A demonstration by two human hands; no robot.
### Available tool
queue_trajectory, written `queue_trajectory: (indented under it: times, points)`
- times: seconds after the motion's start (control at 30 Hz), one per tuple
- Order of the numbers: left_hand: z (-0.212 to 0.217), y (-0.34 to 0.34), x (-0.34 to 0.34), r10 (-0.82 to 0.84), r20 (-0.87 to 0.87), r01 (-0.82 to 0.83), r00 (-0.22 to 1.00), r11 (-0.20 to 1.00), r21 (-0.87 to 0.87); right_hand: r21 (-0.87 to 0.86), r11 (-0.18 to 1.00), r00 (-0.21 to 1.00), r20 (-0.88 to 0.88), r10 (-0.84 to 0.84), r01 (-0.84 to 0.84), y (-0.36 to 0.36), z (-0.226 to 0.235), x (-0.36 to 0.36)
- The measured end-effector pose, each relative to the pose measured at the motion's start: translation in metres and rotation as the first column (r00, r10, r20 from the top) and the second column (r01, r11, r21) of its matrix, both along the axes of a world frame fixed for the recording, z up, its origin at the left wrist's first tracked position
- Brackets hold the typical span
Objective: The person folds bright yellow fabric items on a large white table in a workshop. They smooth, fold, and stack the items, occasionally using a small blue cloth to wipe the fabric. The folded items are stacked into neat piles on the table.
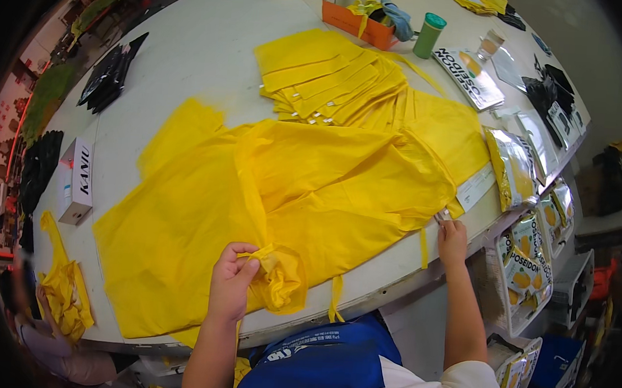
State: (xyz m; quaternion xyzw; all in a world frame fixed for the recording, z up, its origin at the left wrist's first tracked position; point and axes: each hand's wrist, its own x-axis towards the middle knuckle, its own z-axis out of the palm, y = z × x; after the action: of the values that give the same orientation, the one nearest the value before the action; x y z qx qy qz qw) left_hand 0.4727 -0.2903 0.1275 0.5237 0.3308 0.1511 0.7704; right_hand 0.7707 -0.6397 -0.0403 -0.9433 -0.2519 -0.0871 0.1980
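A large yellow garment (325, 195) of thin, crinkled cloth spreads over the table in front of me. My left hand (231, 278) pinches a gathered, bunched end of it between thumb and fingers, near the table's front edge. At the garment's right edge, my right hand (452, 243) has its fingers closed on a small pale piece, perhaps a label; its exact kind is too small to tell. Narrow yellow straps (336, 298) hang over the table edge between my hands. Beyond the garment lies a fanned stack of folded yellow pieces (333, 80) with small white tags.
An orange box (355, 20), a green bottle (429, 36) and a glass (490, 44) stand at the back. Packaged yellow goods (511, 168) lie at the right, above filled white baskets (521, 281). Black bundles (110, 75) and a white box (76, 181) are at left, near another person (48, 345).
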Motion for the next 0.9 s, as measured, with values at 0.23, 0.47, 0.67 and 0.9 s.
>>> queue_trajectory:
  times: [0.23,0.47,0.67,0.9]
  points:
    - [-0.004,-0.002,-0.002,-0.016,0.008,0.016,1.0,1.0,-0.025,-0.145,0.986,0.996,-0.023,-0.087,0.083,-0.034,-0.007,0.001]
    - [0.017,-0.005,-0.008,0.003,0.099,0.002,0.995,0.999,-0.049,0.665,0.703,0.868,-0.476,0.141,0.25,0.063,0.089,-0.064]
    - [0.025,-0.001,-0.024,-0.007,0.123,0.009,0.992,1.0,-0.018,0.588,0.608,0.623,-0.213,0.753,-0.534,0.189,0.194,-0.151]
    - [0.031,0.001,-0.034,-0.044,0.055,0.044,0.997,0.999,0.013,0.48,0.512,0.54,-0.092,0.837,-0.712,0.22,0.207,-0.164]
